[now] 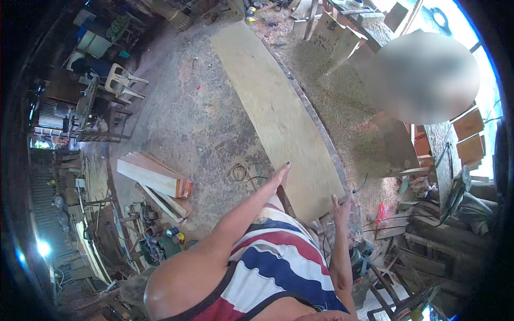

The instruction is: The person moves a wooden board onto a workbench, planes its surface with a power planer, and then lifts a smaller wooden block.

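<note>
A long, pale plywood sheet (281,123) stretches from my body toward the top of the view. My left hand (280,175) is at its left edge, fingers extended and pointing up along the sheet. At the right edge, near the sheet's close end, is my right hand (341,206), with thumb and fingers apart. Neither hand is wrapped round anything visible. Whether the palms touch the sheet cannot be made out.
Stacked wood pieces (152,174) lie on the floor at left, beyond a coiled cable (239,172). A plastic chair (122,83) stands farther back. Boards (334,40) and a long plank (443,147) are at right, with sawdust on the ground.
</note>
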Demonstrator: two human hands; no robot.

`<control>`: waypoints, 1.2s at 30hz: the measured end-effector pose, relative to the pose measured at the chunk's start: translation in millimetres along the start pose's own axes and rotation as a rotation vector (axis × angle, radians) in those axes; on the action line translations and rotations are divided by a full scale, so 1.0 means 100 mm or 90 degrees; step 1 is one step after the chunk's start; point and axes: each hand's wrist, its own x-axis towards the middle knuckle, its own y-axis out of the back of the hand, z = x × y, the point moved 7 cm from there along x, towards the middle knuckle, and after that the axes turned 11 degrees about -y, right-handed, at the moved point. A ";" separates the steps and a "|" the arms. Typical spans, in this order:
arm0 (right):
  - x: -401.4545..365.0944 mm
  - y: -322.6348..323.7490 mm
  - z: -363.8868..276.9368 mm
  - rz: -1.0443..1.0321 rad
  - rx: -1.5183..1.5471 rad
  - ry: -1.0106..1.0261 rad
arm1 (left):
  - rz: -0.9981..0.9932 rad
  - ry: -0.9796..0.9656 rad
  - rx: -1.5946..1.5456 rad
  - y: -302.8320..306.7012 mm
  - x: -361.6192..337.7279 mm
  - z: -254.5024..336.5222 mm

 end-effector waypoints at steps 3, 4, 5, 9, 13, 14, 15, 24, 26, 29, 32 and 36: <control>0.17 -0.11 -0.13 -0.053 0.038 0.025 | 0.039 0.035 -0.071 0.33 0.28 0.04; 0.20 -0.12 -0.15 -0.066 0.063 0.049 | 0.068 0.069 -0.094 0.53 0.38 0.01; 0.26 -0.13 -0.17 -0.076 0.033 0.034 | 0.066 0.027 -0.116 0.77 0.52 0.21; 0.26 -0.04 -0.18 -0.136 -0.097 -0.085 | 0.148 -0.104 -0.220 1.68 1.39 1.19; 0.14 0.11 -0.44 -0.137 -0.049 -0.074 | 0.291 -0.130 -0.174 1.80 2.09 1.32; 0.14 0.13 -0.40 -0.111 -0.065 -0.064 | 0.267 -0.117 -0.178 1.77 2.12 1.26; 0.19 0.10 -0.33 -0.084 -0.080 -0.049 | 0.244 -0.108 -0.183 1.77 2.12 1.26; -0.05 0.45 0.91 -0.098 -0.117 -0.077 | 0.118 -0.133 -0.267 0.68 1.25 0.77; -0.03 0.50 1.28 -0.116 -0.128 -0.113 | 0.145 -0.116 -0.261 0.55 1.21 0.44; -0.01 0.57 1.80 -0.085 -0.138 -0.114 | 0.195 -0.071 -0.246 0.43 1.28 -0.11; -0.04 0.72 1.90 -0.037 -0.141 -0.026 | 0.230 -0.067 -0.261 0.23 1.08 -0.20; -0.02 0.79 1.98 -0.083 -0.102 -0.097 | 0.238 -0.072 -0.291 0.09 1.00 -0.18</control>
